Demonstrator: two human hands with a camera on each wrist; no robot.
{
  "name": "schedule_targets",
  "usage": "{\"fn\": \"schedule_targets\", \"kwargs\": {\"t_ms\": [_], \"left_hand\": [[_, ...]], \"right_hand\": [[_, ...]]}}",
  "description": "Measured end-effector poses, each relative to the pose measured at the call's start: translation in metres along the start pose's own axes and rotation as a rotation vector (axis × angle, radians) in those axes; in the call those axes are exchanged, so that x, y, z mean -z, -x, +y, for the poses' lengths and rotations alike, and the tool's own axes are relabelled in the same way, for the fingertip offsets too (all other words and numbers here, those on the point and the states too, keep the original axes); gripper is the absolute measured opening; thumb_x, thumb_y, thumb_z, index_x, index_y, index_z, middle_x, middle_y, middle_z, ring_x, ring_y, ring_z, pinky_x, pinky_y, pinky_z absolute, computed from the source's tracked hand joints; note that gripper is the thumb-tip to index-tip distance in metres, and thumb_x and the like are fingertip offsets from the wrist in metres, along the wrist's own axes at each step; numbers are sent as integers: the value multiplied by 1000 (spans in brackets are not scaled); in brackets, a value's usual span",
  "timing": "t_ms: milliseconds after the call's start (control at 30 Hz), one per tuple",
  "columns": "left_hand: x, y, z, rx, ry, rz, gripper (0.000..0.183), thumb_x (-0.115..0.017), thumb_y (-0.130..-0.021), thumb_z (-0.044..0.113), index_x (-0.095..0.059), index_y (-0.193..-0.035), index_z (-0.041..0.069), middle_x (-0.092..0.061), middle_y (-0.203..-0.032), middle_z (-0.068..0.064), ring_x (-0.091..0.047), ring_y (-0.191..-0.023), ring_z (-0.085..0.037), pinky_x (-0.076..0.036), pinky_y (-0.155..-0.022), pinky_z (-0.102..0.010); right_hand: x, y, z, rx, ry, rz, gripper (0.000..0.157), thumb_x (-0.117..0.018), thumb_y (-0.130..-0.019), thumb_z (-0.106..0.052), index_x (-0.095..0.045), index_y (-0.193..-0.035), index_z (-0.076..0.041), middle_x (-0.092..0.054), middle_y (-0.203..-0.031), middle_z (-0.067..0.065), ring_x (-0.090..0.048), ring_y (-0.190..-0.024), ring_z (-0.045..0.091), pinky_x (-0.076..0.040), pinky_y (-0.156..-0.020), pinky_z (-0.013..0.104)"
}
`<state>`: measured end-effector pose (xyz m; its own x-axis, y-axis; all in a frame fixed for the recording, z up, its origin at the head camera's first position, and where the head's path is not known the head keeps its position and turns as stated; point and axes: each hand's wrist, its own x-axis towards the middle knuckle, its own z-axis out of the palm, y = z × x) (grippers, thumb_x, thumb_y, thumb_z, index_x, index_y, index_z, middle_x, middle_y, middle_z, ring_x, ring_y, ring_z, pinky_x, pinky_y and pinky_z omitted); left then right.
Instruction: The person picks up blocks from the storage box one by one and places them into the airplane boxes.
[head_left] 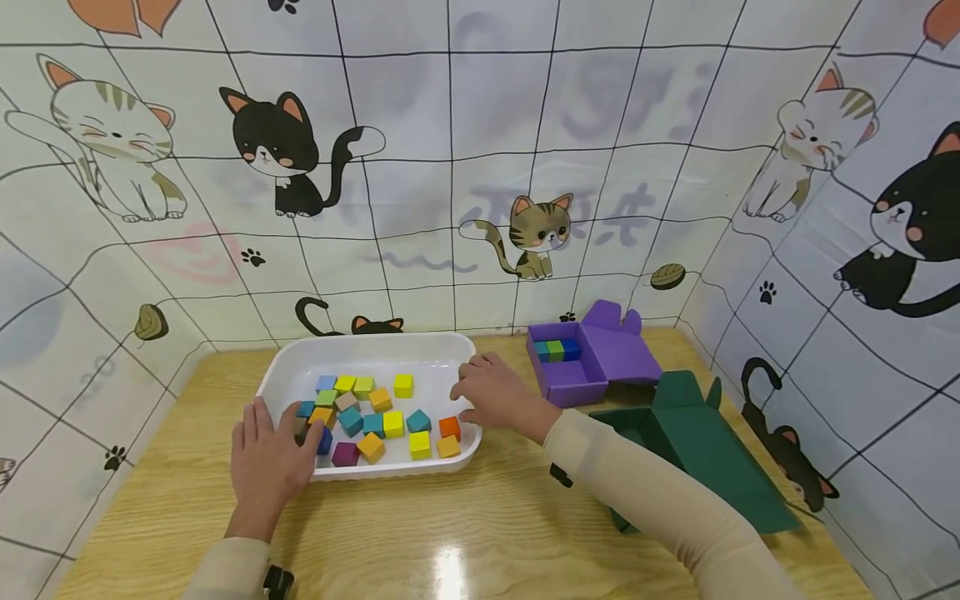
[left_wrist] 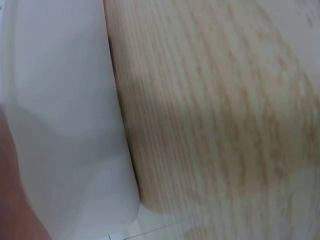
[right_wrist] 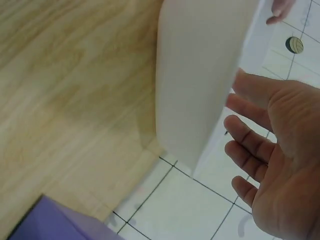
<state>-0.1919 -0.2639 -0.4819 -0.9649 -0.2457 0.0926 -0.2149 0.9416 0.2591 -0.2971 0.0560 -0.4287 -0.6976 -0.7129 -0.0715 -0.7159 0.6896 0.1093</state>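
A white tray (head_left: 438, 346) holds several small blocks in yellow, orange, teal, blue, green, purple and other colours. My left hand (head_left: 272, 458) lies over its front left corner, fingers spread and thumb beside a dark blue block (head_left: 325, 442). Whether the fingertips touch blocks there cannot be told. At the tray's right rim is my right hand (head_left: 501, 393), its fingers loosely bent over the edge with nothing held. The right wrist view shows that hand's (right_wrist: 285, 155) fingers apart, beside the tray's outer wall (right_wrist: 200, 75). In the left wrist view, mostly the tray's side (left_wrist: 65, 100) shows.
Behind the right forearm, an open purple box (head_left: 570, 394) has a short row of teal, green and blue blocks (head_left: 556, 351) along its back. An open green box (head_left: 720, 458) lies partly under the right sleeve. Cat-patterned walls enclose the wooden table (head_left: 390, 533).
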Motion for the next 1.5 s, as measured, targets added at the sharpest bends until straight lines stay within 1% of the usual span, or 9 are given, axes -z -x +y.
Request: {"fn": "schedule_targets", "kwargs": {"t_ms": [133,367,600,767,867,1067,1233,1367,1500], "left_hand": [[0,2,1,2,-1,0,68,-34,-99,54,-39,-144,5,-6,-156,-39,-7,-144,-55,-5,-118,-66],[0,2,1,2,2,6,67,-34,-99,53,-38,-144,4,-6,-156,-39,-7,-144,-55,-4,-119,-65],[1,0,1,0,3,6,67,-34,-99,53,-38,-145,4,-6,-156,-39,-6,-145,-55,-4,-119,-65],[1,0,1,-4,4,11,67,-34,-99,53,-38,-145,4,-6,-156,-38,-6,-145,-54,-4,-119,-65],[1,-1,1,-5,4,16,67,-34,-99,53,-38,-144,4,-7,-156,-39,-7,-144,-54,-5,-118,-65],[-1,-2,-1,-2,3,20,66,-33,-100,53,-39,-144,5,-7,-155,-40,-8,-145,-55,-5,-119,-65],[-1,-2,-1,-2,7,21,66,-33,-100,53,-39,-144,5,-6,-155,-40,-7,-145,-55,-5,-119,-65],[-1,-1,-1,-2,9,16,67,-33,-100,54,-39,-144,5,-6,-155,-40,-6,-145,-55,-4,-119,-65],[0,-1,0,2,9,5,67,-32,-100,54,-38,-145,5,-5,-155,-40,-5,-145,-55,-3,-119,-65]], "right_hand": [[-8,-2,-9,19,-9,-21,29,-69,-87,-42,-72,-113,-31,-65,-110,-5,-52,-106,18,-35,-106,42],[-13,-9,-20,-10,-17,-84,29,-71,-86,-40,-71,-114,-32,-64,-111,-6,-51,-108,16,-34,-107,39],[-17,-13,-23,-20,-21,-110,29,-73,-85,-39,-71,-113,-34,-63,-106,-9,-49,-105,14,-35,-104,37],[-20,-15,-24,-29,16,-104,25,-71,-87,-39,-71,-112,-35,-61,-104,-8,-48,-100,15,-36,-99,35],[-20,-17,-24,-43,19,-100,23,-70,-88,-39,-71,-111,-34,-61,-103,-8,-47,-100,15,-37,-99,35],[-21,-20,-25,-64,-35,-104,24,-73,-87,-34,-72,-111,-33,-61,-102,-8,-46,-103,15,-35,-105,36],[-22,-23,-26,-44,-2,-100,26,-77,-83,-30,-71,-108,-33,-61,-100,-8,-47,-104,15,-33,-109,38],[-22,-24,-27,-46,11,-99,23,-76,-84,-30,-72,-107,-32,-61,-99,-8,-48,-103,15,-32,-110,38],[-20,-23,-27,-49,8,-91,21,-74,-86,-34,-72,-106,-31,-60,-100,-7,-48,-103,16,-31,-111,38]]}}
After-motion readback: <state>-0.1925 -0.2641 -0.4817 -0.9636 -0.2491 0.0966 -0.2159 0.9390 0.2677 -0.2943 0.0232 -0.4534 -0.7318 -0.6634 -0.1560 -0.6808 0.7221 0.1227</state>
